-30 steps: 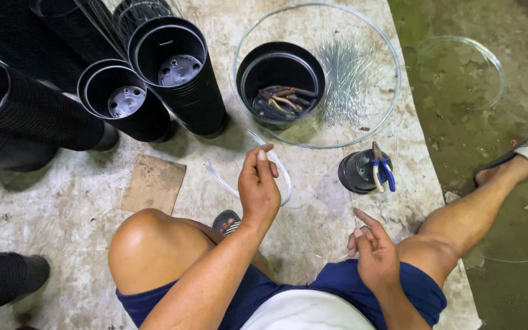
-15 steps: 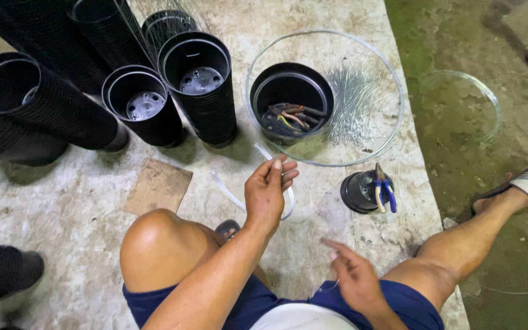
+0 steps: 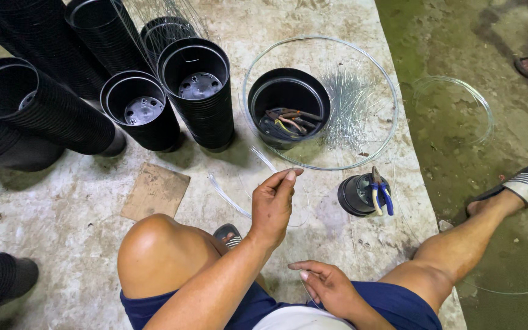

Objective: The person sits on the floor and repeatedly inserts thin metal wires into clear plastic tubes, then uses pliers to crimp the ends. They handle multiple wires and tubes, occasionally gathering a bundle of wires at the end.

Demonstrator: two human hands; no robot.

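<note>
Beside black pots (image 3: 200, 91), left hand (image 3: 273, 205) pinching wire (image 3: 239, 205)

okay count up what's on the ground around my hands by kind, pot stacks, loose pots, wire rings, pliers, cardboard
Stacks of black pots: 6 at least; the back ones overlap.
Single black pot with tools: 1
Small black pot: 1
Clear wire rings: 2
Blue-handled pliers: 1
Cardboard piece: 1
Total: 12

Single head-worn camera, looking steeply down from close above the seated person's knees, facing forward over the worn grey concrete slab (image 3: 62, 244), far edge perhaps cropped, no second view.
</note>
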